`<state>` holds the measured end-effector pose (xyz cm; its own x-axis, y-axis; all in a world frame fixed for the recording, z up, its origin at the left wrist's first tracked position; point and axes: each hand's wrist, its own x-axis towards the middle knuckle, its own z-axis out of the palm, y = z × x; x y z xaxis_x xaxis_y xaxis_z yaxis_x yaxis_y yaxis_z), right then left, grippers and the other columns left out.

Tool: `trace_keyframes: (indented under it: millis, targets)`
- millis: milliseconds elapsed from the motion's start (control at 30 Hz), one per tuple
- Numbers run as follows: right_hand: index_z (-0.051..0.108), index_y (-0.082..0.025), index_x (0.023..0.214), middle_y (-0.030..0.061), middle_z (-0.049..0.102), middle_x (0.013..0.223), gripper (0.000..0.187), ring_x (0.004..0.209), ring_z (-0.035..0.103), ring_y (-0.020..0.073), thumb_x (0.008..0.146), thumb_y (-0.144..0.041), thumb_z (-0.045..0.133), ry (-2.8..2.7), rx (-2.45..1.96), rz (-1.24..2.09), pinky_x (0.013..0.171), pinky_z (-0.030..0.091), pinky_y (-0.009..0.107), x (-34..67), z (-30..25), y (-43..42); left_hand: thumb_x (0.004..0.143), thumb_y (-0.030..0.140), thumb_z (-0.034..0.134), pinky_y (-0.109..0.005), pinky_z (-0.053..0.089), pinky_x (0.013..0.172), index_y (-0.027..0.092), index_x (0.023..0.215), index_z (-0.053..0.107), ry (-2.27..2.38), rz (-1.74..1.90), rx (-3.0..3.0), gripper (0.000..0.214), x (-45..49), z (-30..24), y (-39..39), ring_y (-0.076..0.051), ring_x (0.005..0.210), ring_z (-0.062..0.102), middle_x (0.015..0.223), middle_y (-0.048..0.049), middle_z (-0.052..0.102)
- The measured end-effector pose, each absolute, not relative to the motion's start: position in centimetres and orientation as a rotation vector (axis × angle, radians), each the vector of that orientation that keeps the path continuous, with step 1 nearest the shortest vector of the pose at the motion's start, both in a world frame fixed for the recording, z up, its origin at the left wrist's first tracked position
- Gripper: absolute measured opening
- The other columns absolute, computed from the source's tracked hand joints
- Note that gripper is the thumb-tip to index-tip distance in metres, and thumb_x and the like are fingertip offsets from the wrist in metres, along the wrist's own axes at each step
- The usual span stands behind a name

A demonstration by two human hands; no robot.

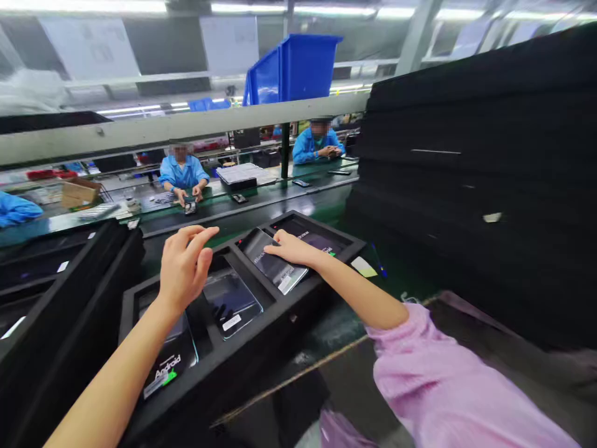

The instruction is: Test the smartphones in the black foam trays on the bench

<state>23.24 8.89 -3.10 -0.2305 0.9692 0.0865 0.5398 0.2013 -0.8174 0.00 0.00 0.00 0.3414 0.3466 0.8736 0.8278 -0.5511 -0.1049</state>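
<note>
A black foam tray [247, 330] with several compartments lies in front of me, a smartphone showing in each. My right hand [293, 249] grips the upper right edge of one smartphone [275, 258], thumb across its screen. That phone sits tilted, its lower end over the tray's rim. My left hand [184, 267] hovers above the tray's left part, fingers loosely bent and apart, nothing in it. Just right of it lies a dark-screened phone [233, 302] with a white label. Below my left wrist is a phone [170, 361] showing "Android", partly hidden by my forearm.
Stacked black trays rise tall on the right [466, 186], and more trays [60, 280] stand at left. Yellow-white paper [364, 267] and a blue pen [382, 270] lie beside my tray. Beyond a conveyor, people in blue [184, 174] sit working. A blue bin [308, 68] stands overhead.
</note>
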Motion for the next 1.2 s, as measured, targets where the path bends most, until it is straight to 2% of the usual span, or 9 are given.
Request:
trace_keyframes:
  millis: [133,367,733,967,1200]
  targets:
    - [0.035,-0.022,0.075,-0.0065,0.042,0.065,0.024,0.060,0.043,0.0110,0.073,-0.034,0.056,-1.690,-1.064,1.005,0.058,0.033,0.024,23.2,-3.2,7.7,0.093,0.032,0.030,-0.034,0.038,0.078,0.017,0.110,0.058,-1.000,-1.257,-2.008,0.036,-0.2,-0.2,-0.2,-0.019,0.086,0.055,0.097,-0.0086,0.057]
    - [0.030,-0.023,0.078,-0.0050,0.033,0.071,0.035,0.061,0.037,0.0094,0.075,-0.043,0.060,-1.524,-0.566,0.706,0.059,0.035,0.025,23.3,-3.3,5.8,0.094,0.032,0.028,-0.034,0.040,0.078,0.014,0.107,0.059,-0.974,-1.326,-1.979,0.038,0.0,-0.1,-0.3,-0.018,0.083,0.053,0.093,-0.0093,0.056]
    - [0.032,-0.024,0.081,-0.0049,0.035,0.070,0.038,0.058,0.035,0.0091,0.077,-0.052,0.057,-1.406,-0.468,0.794,0.054,0.033,0.024,23.8,-3.4,5.6,0.092,0.030,0.032,-0.036,0.040,0.076,0.014,0.102,0.061,-0.980,-1.347,-1.969,0.036,0.1,0.1,-0.3,-0.019,0.078,0.054,0.087,-0.0100,0.058]
    - [0.031,-0.024,0.080,-0.0054,0.033,0.070,0.039,0.057,0.033,0.0084,0.076,-0.051,0.059,-1.404,-0.467,0.862,0.054,0.032,0.023,23.7,-3.3,5.4,0.090,0.025,0.034,-0.034,0.039,0.073,0.017,0.102,0.060,-0.950,-1.327,-1.973,0.030,0.0,0.0,-0.2,-0.018,0.074,0.055,0.085,-0.0076,0.059]
    - [0.032,-0.024,0.079,-0.0056,0.033,0.069,0.039,0.057,0.033,0.0085,0.075,-0.051,0.060,-1.389,-0.484,0.871,0.054,0.032,0.023,23.7,-3.2,5.5,0.089,0.019,0.037,-0.033,0.038,0.076,0.015,0.102,0.059,-0.917,-1.202,-2.008,0.026,-0.2,-0.1,-0.1,-0.019,0.080,0.055,0.086,-0.0077,0.059]
